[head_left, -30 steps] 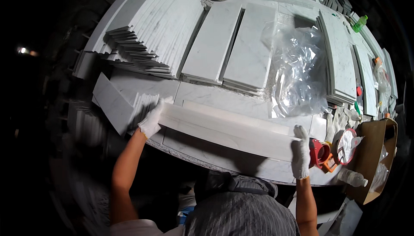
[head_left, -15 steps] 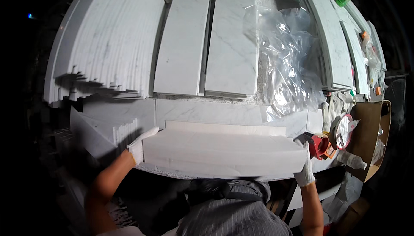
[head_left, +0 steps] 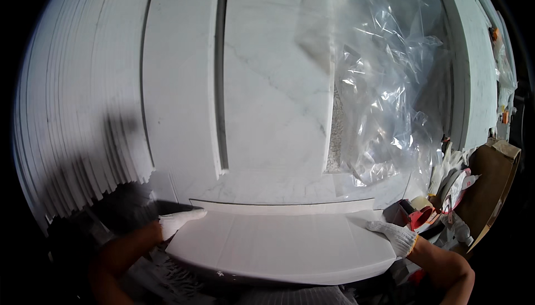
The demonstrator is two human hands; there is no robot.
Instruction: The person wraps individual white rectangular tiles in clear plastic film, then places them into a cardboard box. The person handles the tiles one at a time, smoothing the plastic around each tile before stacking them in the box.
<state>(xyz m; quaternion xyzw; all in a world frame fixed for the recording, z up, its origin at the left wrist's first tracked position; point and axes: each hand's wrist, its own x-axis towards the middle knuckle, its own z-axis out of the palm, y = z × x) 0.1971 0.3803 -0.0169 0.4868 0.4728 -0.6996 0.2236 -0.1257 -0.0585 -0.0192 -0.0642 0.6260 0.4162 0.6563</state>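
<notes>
A long white cardboard box (head_left: 290, 243) with a narrow flap along its far side lies across the near edge of the marble-look table. At its left end my left hand (head_left: 181, 221), in a white knit glove, grips the far corner with the fingers pointing along the edge. My right hand (head_left: 395, 235), gloved the same way, is bent over the box's right end, fingertips on the top face. The thumbs and the undersides of both hands are hidden.
Beyond the box lie pale marble-look slabs (head_left: 278, 71), with a stack of slabs on edge (head_left: 83, 93) at left. Crumpled clear plastic (head_left: 384, 98) covers the right. A red tape dispenser (head_left: 421, 216), spare gloves (head_left: 444, 168) and an open brown carton (head_left: 490, 188) crowd the right side.
The box has come closer to my body and tipped, showing more of its top. My right hand has moved from the end onto the upper right corner. The view has shifted closer.
</notes>
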